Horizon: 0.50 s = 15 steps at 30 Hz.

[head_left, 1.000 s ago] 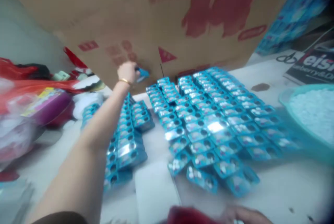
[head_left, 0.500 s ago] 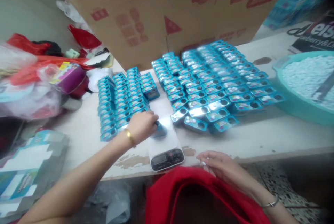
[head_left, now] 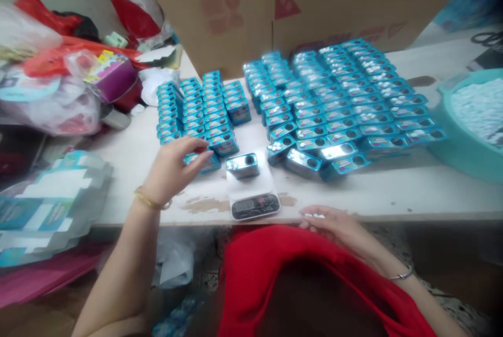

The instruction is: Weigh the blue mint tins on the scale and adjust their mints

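A small blue tin (head_left: 241,165) with a dark round hole and white tablets on its top stands on a white digital scale (head_left: 255,187). My left hand (head_left: 175,166) is left of the scale, thumb and fingers apart, in front of another blue tin (head_left: 210,163); whether it touches that tin is hard to see. My right hand (head_left: 334,221) rests at the table's front edge, its fingers curled around several white tablets (head_left: 314,216).
Rows of blue tins (head_left: 338,109) fill the middle, with shorter rows (head_left: 214,111) at left. A turquoise basin (head_left: 451,122) of white tablets is at right. Behind stands a large cardboard box (head_left: 236,28). Bags (head_left: 58,101) and flattened cartons (head_left: 51,206) lie left.
My left hand has let go of the tin on the scale and moved left. The tin now stands free there. My right hand stays near the table edge; the camera view has shifted.
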Available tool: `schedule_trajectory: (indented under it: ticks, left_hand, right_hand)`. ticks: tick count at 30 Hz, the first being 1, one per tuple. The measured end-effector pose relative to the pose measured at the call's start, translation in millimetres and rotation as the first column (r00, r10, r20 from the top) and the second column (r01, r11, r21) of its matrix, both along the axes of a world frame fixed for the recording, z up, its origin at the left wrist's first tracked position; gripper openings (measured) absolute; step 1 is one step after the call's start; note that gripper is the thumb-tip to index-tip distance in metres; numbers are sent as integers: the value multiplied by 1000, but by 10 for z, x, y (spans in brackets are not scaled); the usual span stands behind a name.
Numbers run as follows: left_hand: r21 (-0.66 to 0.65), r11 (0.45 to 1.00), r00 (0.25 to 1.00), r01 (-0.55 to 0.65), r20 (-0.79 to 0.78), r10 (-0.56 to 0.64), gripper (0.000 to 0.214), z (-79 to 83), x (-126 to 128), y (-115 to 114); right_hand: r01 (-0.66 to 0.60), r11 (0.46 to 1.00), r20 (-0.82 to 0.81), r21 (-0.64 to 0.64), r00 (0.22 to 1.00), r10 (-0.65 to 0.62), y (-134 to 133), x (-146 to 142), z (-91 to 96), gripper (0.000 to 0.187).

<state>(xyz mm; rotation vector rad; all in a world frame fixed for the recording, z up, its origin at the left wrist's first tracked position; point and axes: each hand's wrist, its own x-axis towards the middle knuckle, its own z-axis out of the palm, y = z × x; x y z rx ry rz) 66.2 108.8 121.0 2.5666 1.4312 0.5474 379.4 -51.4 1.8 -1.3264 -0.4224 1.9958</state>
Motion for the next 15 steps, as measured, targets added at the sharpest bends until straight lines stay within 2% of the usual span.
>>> schedule_trajectory:
  ticks: [5, 9, 12, 15]
  left_hand:
    - [-143, 972, 965, -186, 157, 208, 29, -558, -312, -356]
    - [-239, 936, 916, -258, 249, 315, 28, -929, -390, -564]
    - [-202, 947, 900, -250, 311, 304, 25, -1021, -359, -635]
    - [-71, 977, 909, -204, 356, 215, 23, -992, -260, -640]
  right_hand:
    - [-66, 997, 97, 48, 993, 61, 109, -59, 65, 36]
    - [-199, 966, 314, 165, 939, 140, 372, -103, 272, 38]
    - [-331, 888, 458, 320, 874, 161, 667, -175, 515, 34]
    - [-459, 784, 564, 417, 807, 173, 978, -312, 760, 24]
